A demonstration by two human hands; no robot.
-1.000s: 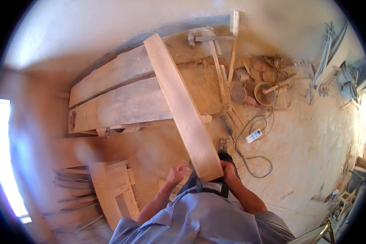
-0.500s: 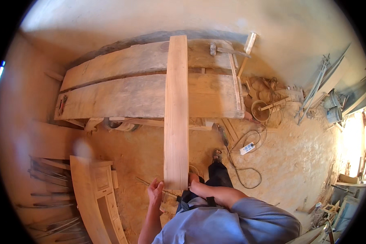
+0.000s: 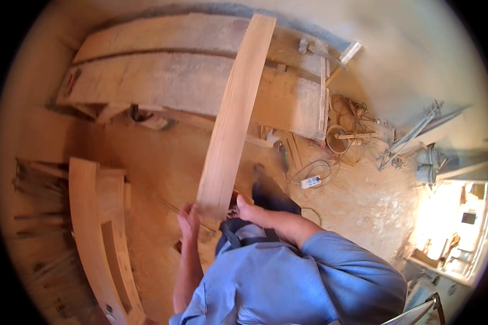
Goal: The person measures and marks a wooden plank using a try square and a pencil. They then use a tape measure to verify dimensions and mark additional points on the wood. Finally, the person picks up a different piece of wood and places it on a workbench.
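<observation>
A long, pale wooden board [image 3: 236, 114] stretches away from my body, its far end over the workbench [image 3: 162, 81] of wide, worn planks. At the near end, my left hand [image 3: 188, 219] grips the left edge, fingers closed about the corner. My right hand [image 3: 241, 207] is at the right edge of the same end, its fingers curled partly underneath and out of sight. The board's near end is close to my waist.
A hammer [image 3: 305, 45] lies on the bench's far right. Below the bench's right end are a bucket [image 3: 338, 139], cables and a white power strip [image 3: 310, 182] on the dusty floor. A wooden cabinet [image 3: 114, 233] stands to my left; metal rods [image 3: 412, 132] lean at the right.
The board has swung from nearly straight ahead to a slant, far end rightward and near end leftward. Both hands moved with it, still holding. My view has shifted and turned too.
</observation>
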